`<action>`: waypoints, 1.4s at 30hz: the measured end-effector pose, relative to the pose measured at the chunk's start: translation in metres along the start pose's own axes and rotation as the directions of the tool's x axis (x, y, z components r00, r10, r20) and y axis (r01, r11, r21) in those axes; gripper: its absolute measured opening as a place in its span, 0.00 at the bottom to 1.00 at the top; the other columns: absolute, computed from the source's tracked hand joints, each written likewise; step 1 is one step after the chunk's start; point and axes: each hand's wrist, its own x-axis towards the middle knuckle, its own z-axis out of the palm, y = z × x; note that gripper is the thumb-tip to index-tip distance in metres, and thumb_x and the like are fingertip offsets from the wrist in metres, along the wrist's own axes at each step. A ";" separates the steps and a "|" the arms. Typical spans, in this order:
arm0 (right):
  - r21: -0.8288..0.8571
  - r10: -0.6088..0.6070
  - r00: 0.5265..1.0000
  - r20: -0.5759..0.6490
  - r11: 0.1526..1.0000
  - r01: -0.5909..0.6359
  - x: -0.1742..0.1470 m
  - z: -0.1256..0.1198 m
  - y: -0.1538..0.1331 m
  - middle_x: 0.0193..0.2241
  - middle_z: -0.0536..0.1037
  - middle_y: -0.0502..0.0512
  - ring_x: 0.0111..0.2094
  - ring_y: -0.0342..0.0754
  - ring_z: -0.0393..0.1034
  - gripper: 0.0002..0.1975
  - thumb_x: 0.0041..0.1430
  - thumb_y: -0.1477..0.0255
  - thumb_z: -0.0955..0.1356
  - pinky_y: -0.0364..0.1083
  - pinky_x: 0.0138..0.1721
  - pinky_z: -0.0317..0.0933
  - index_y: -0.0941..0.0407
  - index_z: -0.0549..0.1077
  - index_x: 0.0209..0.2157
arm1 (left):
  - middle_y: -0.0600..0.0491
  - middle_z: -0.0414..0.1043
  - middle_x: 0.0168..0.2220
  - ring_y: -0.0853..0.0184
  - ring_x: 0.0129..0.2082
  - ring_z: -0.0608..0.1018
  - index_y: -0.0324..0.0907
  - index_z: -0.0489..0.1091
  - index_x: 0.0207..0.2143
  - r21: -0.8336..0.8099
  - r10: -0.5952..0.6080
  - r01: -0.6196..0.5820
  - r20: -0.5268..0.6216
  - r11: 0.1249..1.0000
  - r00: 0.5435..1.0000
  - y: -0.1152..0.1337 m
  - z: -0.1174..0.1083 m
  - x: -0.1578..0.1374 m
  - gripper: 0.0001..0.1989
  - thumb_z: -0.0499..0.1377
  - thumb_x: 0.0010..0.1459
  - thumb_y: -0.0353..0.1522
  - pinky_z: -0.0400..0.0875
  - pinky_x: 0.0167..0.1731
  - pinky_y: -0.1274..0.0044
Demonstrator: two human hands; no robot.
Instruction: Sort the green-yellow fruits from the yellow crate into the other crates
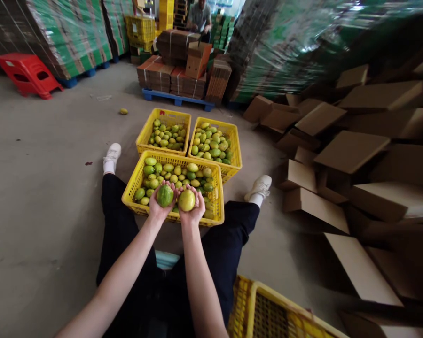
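Green fruit [165, 195], mottled, round, in cupped left hand [157, 209]; yellow fruit [186, 200], paler, in cupped right hand [193, 214]

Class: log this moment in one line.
left hand: cupping green fruit | right hand: cupping yellow fruit | crate nearest hands: more fruit
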 end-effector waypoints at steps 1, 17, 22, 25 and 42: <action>0.010 0.007 1.000 -0.008 1.000 -0.007 0.000 0.000 -0.001 0.30 0.82 0.51 0.34 0.48 0.77 0.09 0.45 0.64 0.71 0.49 0.41 0.70 0.54 0.77 0.27 | 0.53 0.78 0.31 0.67 0.35 0.81 0.41 0.74 0.33 -0.005 -0.006 0.006 0.004 1.000 1.000 0.000 0.000 0.000 0.13 0.50 0.63 0.27 0.77 0.44 0.71; -0.219 0.478 0.795 -0.375 0.787 -0.576 0.012 -0.050 0.012 0.25 0.76 0.52 0.27 0.46 0.73 0.11 0.62 0.73 0.59 0.48 0.32 0.71 0.54 0.71 0.32 | 0.49 0.81 0.33 0.63 0.35 0.83 0.37 0.76 0.36 -0.003 -0.034 0.035 -0.319 0.999 0.947 0.028 -0.080 -0.028 0.12 0.52 0.61 0.24 0.78 0.38 0.71; -0.337 0.367 0.919 -0.144 0.855 -0.394 0.088 0.058 -0.010 0.34 0.77 0.55 0.40 0.51 0.75 0.14 0.64 0.61 0.60 0.54 0.41 0.72 0.54 0.70 0.42 | 0.48 0.81 0.31 0.61 0.33 0.84 0.37 0.76 0.34 -0.012 -0.048 0.046 -0.366 0.999 0.929 0.023 -0.111 -0.038 0.12 0.52 0.60 0.22 0.78 0.37 0.70; -0.477 0.333 0.942 0.044 0.835 -0.273 0.097 0.094 -0.026 0.37 0.78 0.56 0.45 0.52 0.74 0.12 0.60 0.64 0.65 0.54 0.48 0.69 0.54 0.72 0.43 | 0.48 0.81 0.30 0.62 0.31 0.83 0.37 0.75 0.33 0.005 -0.018 0.021 -0.377 1.000 0.926 0.017 -0.105 -0.040 0.12 0.52 0.59 0.22 0.78 0.34 0.71; -0.619 0.149 0.960 -0.237 0.738 -0.268 -0.066 -0.157 -0.041 0.30 0.84 0.55 0.35 0.57 0.80 0.23 0.32 0.52 0.79 0.52 0.38 0.69 0.51 0.79 0.29 | 0.43 0.78 0.27 0.58 0.25 0.81 0.32 0.71 0.38 0.396 -0.300 0.499 -0.466 0.771 0.833 -0.009 -0.104 -0.009 0.10 0.54 0.59 0.31 0.77 0.23 0.74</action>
